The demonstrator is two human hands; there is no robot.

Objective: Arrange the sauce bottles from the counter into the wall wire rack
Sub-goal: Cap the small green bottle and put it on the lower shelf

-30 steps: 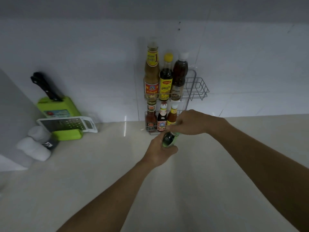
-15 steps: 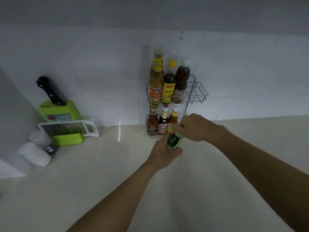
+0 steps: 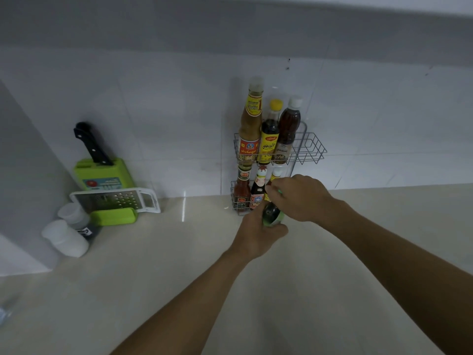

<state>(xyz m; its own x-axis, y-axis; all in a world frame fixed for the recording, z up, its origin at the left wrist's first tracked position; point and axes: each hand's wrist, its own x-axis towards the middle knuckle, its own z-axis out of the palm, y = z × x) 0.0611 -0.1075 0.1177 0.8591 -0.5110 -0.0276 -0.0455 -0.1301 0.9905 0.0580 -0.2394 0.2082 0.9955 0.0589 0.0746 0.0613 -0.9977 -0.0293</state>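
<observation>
Above the pale counter [image 3: 158, 290], both bare forearms are reaching forward and meeting on one small dark bottle [image 3: 271, 213] with a green label. The left hand [image 3: 258, 234] is wrapping its fingers around the lower body of the bottle from below, closed snugly on it. The right hand [image 3: 299, 198] is curling over the top end, fingers bunched around the neck or cap, which is hidden beneath them. The bottle is tilting, lifted off the counter and sitting just in front of the lower shelf of the wire rack [image 3: 311, 149].

Behind the hands, three short bottles are standing side by side on that lower shelf, the rightmost partly hidden by the right hand. Three tall bottles are filling the left part of the upper shelf, while its right part is standing bare. The rack is hanging on a white tiled wall [image 3: 166, 111].

Far to the left, a green knife block [image 3: 102, 175] is holding a black-handled knife [image 3: 92, 144], a white grater [image 3: 115, 199] is leaning against it, and two white-capped containers [image 3: 65, 237] are lying nearby.
</observation>
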